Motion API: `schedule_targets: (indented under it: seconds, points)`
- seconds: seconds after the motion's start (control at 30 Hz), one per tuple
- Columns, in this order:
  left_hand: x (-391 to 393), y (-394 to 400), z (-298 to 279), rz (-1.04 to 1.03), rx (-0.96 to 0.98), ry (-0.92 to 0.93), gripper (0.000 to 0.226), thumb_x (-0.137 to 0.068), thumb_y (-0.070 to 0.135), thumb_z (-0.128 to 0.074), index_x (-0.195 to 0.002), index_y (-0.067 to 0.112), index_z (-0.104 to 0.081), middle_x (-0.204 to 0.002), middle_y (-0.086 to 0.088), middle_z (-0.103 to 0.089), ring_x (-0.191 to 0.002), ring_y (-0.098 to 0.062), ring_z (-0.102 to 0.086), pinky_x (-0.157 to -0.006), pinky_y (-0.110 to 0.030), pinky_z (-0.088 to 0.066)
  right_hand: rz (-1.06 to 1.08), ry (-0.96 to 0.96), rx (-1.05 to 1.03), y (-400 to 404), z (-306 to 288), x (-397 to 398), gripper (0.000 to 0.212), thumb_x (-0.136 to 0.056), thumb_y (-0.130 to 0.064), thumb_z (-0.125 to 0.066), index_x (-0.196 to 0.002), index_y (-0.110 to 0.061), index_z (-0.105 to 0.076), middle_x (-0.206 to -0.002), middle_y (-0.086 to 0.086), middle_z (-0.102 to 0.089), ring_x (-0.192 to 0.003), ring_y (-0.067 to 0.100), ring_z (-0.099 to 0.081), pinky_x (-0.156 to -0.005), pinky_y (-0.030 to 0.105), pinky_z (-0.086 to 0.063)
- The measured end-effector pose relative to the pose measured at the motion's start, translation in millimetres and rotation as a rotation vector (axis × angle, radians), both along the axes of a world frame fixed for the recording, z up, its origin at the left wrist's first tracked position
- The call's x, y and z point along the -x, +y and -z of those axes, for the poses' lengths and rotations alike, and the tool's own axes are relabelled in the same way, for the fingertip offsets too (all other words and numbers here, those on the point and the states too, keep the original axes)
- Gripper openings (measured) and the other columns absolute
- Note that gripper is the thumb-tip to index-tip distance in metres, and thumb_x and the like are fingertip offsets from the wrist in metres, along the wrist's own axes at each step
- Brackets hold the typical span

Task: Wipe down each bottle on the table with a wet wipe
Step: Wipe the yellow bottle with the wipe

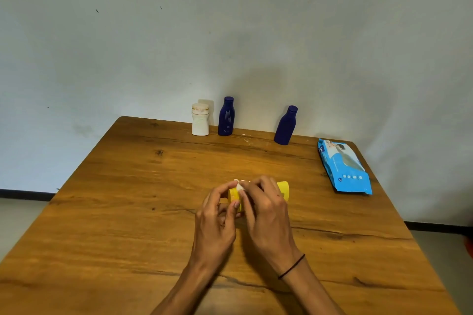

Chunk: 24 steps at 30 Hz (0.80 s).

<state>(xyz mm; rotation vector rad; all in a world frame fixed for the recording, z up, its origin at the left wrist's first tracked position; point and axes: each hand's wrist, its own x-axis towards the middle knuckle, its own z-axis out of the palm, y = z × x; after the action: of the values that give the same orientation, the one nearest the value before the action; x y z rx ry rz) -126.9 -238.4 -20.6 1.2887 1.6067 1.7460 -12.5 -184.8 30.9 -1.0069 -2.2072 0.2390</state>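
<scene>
A yellow bottle (284, 188) lies sideways at the middle of the wooden table (128, 212), mostly covered by my hands. My left hand (217, 220) grips its left end with curled fingers. My right hand (266, 210) curls over the bottle's body and pinches a small white wet wipe (240, 186) against it. At the table's far edge stand a white bottle (200, 119), a dark blue bottle (226, 116) right beside it, and a second dark blue bottle (286, 126) further right.
A blue pack of wet wipes (344, 167) lies flat near the table's far right corner. A pale wall rises directly behind the table. Bare floor shows past the left and right edges.
</scene>
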Motion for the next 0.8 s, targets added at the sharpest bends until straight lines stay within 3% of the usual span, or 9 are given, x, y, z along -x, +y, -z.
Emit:
schedule_targets:
  seconds: [0.3,0.47,0.57,0.7,0.8]
  points:
    - [6.4,0.3,-0.8,-0.067,0.046,-0.139,0.043,-0.1,-0.002,-0.066,-0.129,0.031,-0.066,-0.133,-0.001,-0.065,-0.103,-0.013,-0.078,-0.072,-0.031,-0.068,0.314,-0.047,-0.017,29.2,21.8,-27.9,0.024,-0.096,-0.01,-0.071,-0.119,-0.003,-0.074,-0.103,0.01,-0.062,-0.092,0.022,-0.054,-0.067,0.039,-0.054]
    - [0.4,3.8,-4.3,-0.083,0.023,-0.19,0.041,-0.101,-0.002,-0.065,-0.126,0.03,-0.068,-0.121,0.004,-0.068,-0.096,-0.015,-0.08,-0.073,-0.031,-0.067,0.103,0.041,-0.136,5.5,30.5,1.1,0.027,-0.102,-0.016,-0.057,-0.124,-0.009,-0.072,-0.103,0.005,-0.061,-0.092,0.019,-0.051,-0.075,0.035,-0.044]
    - [3.1,3.7,-3.6,-0.065,0.027,-0.27,0.038,-0.101,-0.002,-0.065,-0.128,0.024,-0.068,-0.114,0.008,-0.071,-0.096,-0.019,-0.081,-0.075,-0.032,-0.067,-0.002,0.007,-0.258,5.6,33.1,0.0,0.029,-0.099,-0.019,-0.062,-0.126,-0.014,-0.07,-0.106,0.004,-0.063,-0.095,0.021,-0.052,-0.078,0.038,-0.035]
    - [15.1,3.5,-4.8,-0.075,0.078,-0.381,0.037,-0.1,-0.001,-0.066,-0.127,0.024,-0.067,-0.122,-0.009,-0.071,-0.099,-0.023,-0.08,-0.073,-0.03,-0.067,0.247,0.033,-0.265,31.8,33.1,-26.2,0.033,-0.087,-0.01,-0.083,-0.119,-0.013,-0.074,-0.105,0.006,-0.066,-0.098,0.025,-0.055,-0.08,0.039,-0.03]
    - [16.5,5.3,-5.9,-0.083,0.063,-0.451,0.034,-0.1,-0.003,-0.065,-0.125,0.019,-0.068,-0.12,-0.016,-0.07,-0.097,-0.025,-0.08,-0.071,-0.028,-0.066,0.297,0.038,-0.244,38.8,32.2,-28.7,0.029,-0.088,-0.012,-0.08,-0.116,-0.011,-0.074,-0.107,0.008,-0.066,-0.101,0.026,-0.055,-0.082,0.036,-0.026]
